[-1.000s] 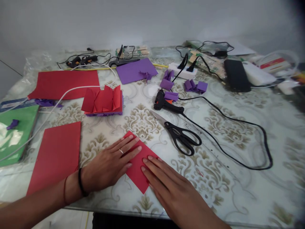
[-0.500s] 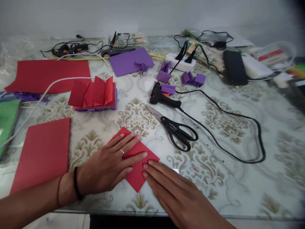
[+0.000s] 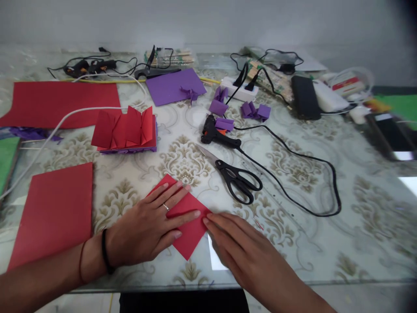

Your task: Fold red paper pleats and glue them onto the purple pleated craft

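Observation:
A small red paper square (image 3: pixel 190 226) lies turned like a diamond near the table's front edge. My left hand (image 3: pixel 148 224) lies flat on its left half, fingers stretched out, a ring on one finger. My right hand (image 3: pixel 243 250) rests flat on the table with its fingertips at the paper's right corner, fingers extended. Neither hand holds anything.
Black scissors (image 3: pixel 234 176) lie just beyond the paper. A black glue gun (image 3: pixel 216 134) with its cable, folded red pieces (image 3: pixel 125 128), red sheets (image 3: pixel 54 208), a purple sheet (image 3: pixel 174 86), purple scraps, a power strip (image 3: pixel 239 89) and phones crowd the glass-topped table (image 3: pixel 358 208).
My right hand has slid right along the red paper, from lying on it to touching only its right corner. The view has shifted to the right. My left hand stays put.

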`<state>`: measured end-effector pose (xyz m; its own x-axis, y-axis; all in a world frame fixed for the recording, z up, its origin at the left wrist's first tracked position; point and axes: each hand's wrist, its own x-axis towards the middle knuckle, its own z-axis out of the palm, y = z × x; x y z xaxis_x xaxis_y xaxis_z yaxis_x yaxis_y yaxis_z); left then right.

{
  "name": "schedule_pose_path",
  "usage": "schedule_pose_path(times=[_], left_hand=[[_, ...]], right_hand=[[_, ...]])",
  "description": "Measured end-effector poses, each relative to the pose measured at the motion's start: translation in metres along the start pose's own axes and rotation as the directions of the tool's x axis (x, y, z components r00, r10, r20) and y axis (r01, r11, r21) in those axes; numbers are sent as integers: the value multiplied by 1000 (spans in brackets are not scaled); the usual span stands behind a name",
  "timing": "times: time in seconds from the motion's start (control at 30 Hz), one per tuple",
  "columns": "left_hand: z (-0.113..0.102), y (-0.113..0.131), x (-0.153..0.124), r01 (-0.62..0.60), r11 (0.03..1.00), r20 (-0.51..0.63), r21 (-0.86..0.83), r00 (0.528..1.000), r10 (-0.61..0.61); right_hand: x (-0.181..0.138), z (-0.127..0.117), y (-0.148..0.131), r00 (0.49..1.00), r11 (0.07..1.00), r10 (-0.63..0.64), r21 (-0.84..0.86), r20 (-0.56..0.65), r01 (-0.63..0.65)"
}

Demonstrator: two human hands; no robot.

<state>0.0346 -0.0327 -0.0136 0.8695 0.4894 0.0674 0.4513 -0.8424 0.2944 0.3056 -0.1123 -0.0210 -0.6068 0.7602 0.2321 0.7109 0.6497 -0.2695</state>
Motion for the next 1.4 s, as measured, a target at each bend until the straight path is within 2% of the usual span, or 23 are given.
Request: schedule_pose_path(times=[0.2,0.43,0.63,0.87,1.0,1.17,1.4], left_hand=[[1,0,0,4,1000,-12,18,1000,-3],[1,1,0,17,1000,-6,1,1000,-17],[2,1,0,13,1000,-9,-9,1000,-13],[2,1,1,33,999,7,-13,999,-32],[2,1,1,33,999,11,-13,999,-33],[2,1,0,30,999,-1,-22,1000,-30],[1,1,1,26,999,-20,-29,999,-26]], right_hand=[[8,5,7,999,997,47,-68,1,-47],[21,1,16,998,995,2,-99,70,5],[46,-2,24,987,987,-42,-148,158,66],[70,-4,24,983,983,-17,-178,181,50],[63,-8,27,982,979,-53,-184,183,87],[37,-14,28,978,972,-97,-194,185,133],[9,-28,27,980,976,-108,-169,169,136]])
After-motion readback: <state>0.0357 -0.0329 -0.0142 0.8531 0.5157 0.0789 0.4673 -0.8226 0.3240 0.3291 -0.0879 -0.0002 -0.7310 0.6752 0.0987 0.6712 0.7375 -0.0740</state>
